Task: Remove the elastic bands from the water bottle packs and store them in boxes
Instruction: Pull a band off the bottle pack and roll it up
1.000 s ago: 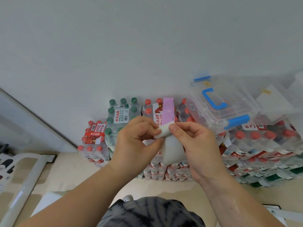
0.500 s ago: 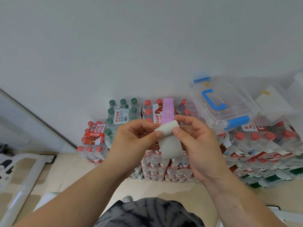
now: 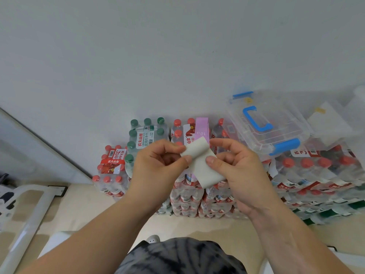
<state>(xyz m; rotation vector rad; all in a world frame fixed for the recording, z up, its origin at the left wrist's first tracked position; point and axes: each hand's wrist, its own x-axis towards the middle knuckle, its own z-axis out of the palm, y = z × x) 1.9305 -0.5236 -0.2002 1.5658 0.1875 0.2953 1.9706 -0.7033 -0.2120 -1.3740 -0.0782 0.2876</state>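
Since 0.5 s ago: hands have drawn slightly apart, and the doubled strip between them has opened out, its lower end swinging right.

Left hand (image 3: 158,165): thumb and forefinger pinch the upper left edge of the flat off-white elastic band (image 3: 201,167). The band is held in the air in front of the stacked shrink-wrapped water bottle packs (image 3: 187,196), touching none of them. Behind it, a pale purple elastic band (image 3: 201,127) is wrapped round a red-capped pack, not yet removed. Right hand (image 3: 243,171): thumb and fingers grip the band's right side.

Step in hand, as judged: folding the freed band for storage. Align edges before each fold, keep one pinch fixed while the other hand turns, and avoid stretching it. The clear plastic box with blue handle and clasps (image 3: 266,125) sits on the packs at right; its lid appears on, so it needs opening first.
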